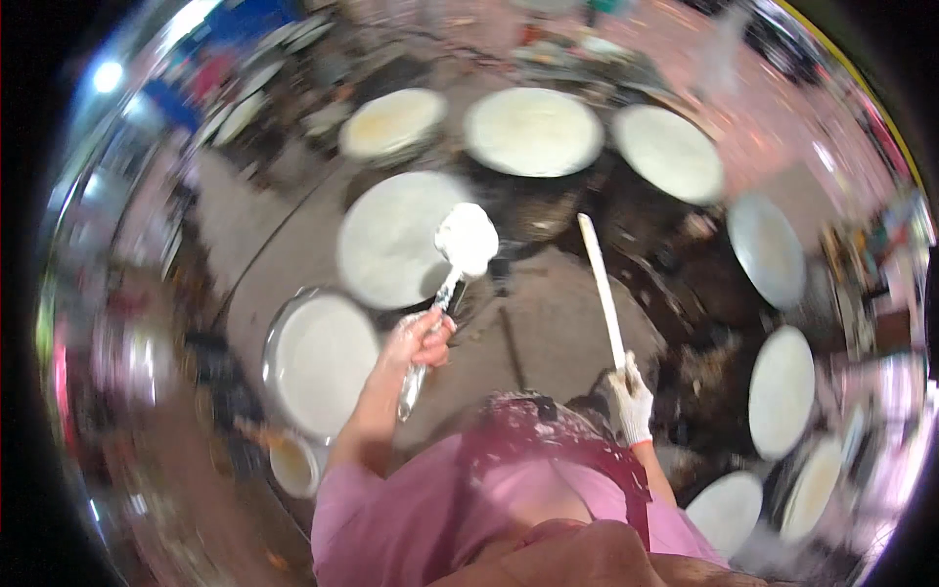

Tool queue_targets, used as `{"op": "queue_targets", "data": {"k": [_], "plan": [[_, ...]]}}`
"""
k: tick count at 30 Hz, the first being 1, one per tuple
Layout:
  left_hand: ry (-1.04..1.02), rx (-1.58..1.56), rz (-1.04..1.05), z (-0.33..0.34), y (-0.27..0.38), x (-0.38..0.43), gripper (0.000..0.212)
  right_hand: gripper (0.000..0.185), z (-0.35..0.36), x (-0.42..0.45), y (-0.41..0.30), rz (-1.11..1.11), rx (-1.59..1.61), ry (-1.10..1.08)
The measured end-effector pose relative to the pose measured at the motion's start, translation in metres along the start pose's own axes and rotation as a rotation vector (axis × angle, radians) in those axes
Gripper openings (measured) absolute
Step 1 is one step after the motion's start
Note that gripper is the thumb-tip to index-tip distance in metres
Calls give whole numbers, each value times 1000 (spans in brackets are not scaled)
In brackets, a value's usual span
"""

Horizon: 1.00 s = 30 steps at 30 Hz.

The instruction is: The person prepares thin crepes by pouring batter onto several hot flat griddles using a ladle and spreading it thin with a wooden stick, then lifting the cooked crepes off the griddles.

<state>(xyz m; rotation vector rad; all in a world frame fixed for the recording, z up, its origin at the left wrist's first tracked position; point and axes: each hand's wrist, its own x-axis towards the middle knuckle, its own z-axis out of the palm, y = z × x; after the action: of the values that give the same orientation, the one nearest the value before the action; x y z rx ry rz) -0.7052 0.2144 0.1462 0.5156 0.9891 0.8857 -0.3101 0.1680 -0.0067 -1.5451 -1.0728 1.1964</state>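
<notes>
My bare left hand grips the handle of a ladle, whose head is coated with white batter. The ladle hangs over the right edge of a round pale griddle. Below and left of that griddle is a wide metal basin of white batter. In a white knitted glove, my right hand holds a long, flat, pale stick that points away from me. Blur hides the finer detail of the ladle's head.
Round pale griddles form an arc ahead and to the right, among them the far middle one and a right one. A small bowl of yellowish liquid stands by the basin. Dark stands or stoves lie beneath the arc.
</notes>
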Motion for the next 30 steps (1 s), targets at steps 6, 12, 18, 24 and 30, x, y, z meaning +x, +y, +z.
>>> {"op": "queue_targets", "data": {"k": [6, 12, 18, 24, 30], "plan": [[-401, -2, -437, 199, -43, 167, 32, 51, -149, -18, 84, 66, -69, 497], [-624, 194, -416, 425, -55, 301, 32, 52, -259, -14, 83, 164, 141, 832], [-710, 549, -128, 583, -82, 423, 36, 52, -335, 95, 97, -62, 162, 931], [-687, 910, 72, 630, -198, 556, 32, 42, -378, 215, 11, 162, 52, 984], [-608, 1580, 676, 613, -238, 621, 23, 44, -366, 277, 48, 540, -519, 964]]}}
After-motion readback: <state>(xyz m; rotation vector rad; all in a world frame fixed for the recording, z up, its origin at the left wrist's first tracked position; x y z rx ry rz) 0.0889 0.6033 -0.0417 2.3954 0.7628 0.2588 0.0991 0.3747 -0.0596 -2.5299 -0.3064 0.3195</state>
